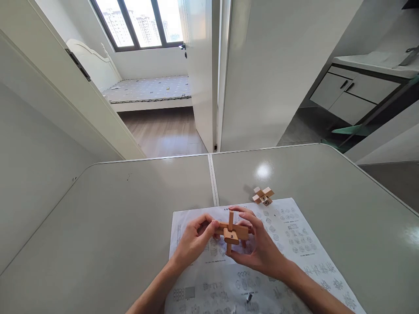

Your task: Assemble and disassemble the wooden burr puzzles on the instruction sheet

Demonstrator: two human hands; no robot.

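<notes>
Both of my hands grip one wooden interlocking puzzle (231, 236), held just above a printed sheet. Its light brown bars cross each other, and a dark mark shows on the rounded end facing me. My left hand (196, 237) pinches the bar that sticks out to the left, thumb on top. With thumb below and fingers above, my right hand (258, 244) spans the upright bar and the puzzle's right side. Some right fingertips are hidden behind the wood. A second wooden puzzle (263, 196), star-shaped with dark marks, rests at the sheet's far edge.
The large paper sheet (203, 272) with printed diagrams lies on the glossy grey table (131, 231). A small dark object (249, 298) is on the paper near me. A seam (213, 179) runs along the table. Beyond stand an ajar door (199, 65), a bed (150, 89) and a cabinet (356, 93).
</notes>
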